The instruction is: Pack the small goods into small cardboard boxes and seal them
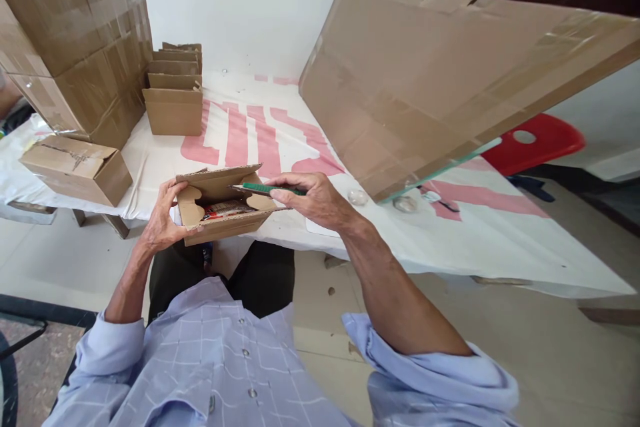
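My left hand grips the left end of a small cardboard box, thumb at its near side and fingers at the back. The box's top flaps stand open at the table's front edge. Inside lies a packet with red and dark printing, partly hidden by the flaps. Above the opening, my right hand is closed around a green-handled cutter, its thin tip pointing left over the box. The far end of the handle disappears into my palm.
A taped box lies at the left before a stack of large cartons. Several open boxes stand in a row behind. A large cardboard sheet leans at the right, near tape rolls and a red chair.
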The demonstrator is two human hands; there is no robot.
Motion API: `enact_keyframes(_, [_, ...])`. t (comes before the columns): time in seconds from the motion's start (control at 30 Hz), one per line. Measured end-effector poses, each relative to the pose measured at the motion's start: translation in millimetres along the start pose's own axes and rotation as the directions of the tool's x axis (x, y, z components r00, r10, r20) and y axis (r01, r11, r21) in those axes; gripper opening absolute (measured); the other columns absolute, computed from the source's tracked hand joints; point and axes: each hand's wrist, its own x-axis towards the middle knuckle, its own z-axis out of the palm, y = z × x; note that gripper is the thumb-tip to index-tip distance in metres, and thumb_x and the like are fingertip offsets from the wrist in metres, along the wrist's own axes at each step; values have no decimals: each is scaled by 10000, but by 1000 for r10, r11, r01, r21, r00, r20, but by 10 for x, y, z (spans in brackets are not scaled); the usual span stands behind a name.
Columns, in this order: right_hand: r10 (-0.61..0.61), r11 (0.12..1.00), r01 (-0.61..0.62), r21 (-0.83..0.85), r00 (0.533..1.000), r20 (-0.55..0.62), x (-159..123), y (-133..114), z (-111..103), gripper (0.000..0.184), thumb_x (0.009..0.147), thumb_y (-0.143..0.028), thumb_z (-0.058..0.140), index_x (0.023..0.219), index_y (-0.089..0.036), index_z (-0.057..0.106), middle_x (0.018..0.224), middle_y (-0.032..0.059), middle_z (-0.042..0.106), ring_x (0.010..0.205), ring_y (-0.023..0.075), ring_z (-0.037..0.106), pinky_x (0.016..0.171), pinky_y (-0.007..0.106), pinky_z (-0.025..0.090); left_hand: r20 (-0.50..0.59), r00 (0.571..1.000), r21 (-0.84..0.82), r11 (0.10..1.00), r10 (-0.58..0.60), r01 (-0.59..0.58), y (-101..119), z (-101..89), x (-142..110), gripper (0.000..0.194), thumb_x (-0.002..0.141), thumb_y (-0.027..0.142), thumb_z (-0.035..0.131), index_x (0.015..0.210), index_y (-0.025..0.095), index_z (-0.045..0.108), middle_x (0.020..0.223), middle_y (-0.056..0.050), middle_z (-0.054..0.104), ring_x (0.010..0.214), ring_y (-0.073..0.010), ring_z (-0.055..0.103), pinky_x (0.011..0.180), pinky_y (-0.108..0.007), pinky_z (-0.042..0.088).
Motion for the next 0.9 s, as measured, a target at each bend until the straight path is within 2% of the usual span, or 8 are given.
enact_keyframes(0.33, [-34,999,37,-10,977,208,168,-206,113,329,915,-485,772,1075,-226,898,1119,73,865,1000,256,744,901,387,571,5,1000,-15,1000,-11,11,-6,-3,-18,1046,749,738,961,1603,308,537,1661,-159,452,1535,-427,533,1153,-591,618])
enact_keyframes(0.6, [-35,994,70,-87,936,349,271,-319,211,305,928,-457,715,1047,-247,901,1081,60,864,1006,265,757,907,388,583,14,1000,-26,1000,-12,13,-1,15,-31,1053,744,696,972,1616,305,530,1653,-161,459,1544,-436,522,1164,-602,605])
enact_keyframes(0.73, [-38,992,80,-102,932,361,296,-348,258,316,927,-469,707,1042,-248,901,1092,58,867,1020,264,761,929,389,586,15,1000,-35,999,-4,5,3,24,-41,1047,746,693,969,1618,314,531,1647,-153,464,1537,-426,528,1173,-596,604])
enact_keyframes(0.9, [-62,991,94,-91,949,309,291,-278,263,333,928,-461,701,1062,-229,898,1074,65,866,994,253,753,935,392,586,19,1000,-42,999,4,-3,-6,12,-64,1062,743,691,979,1627,310,531,1666,-167,460,1562,-452,508,1176,-622,603])
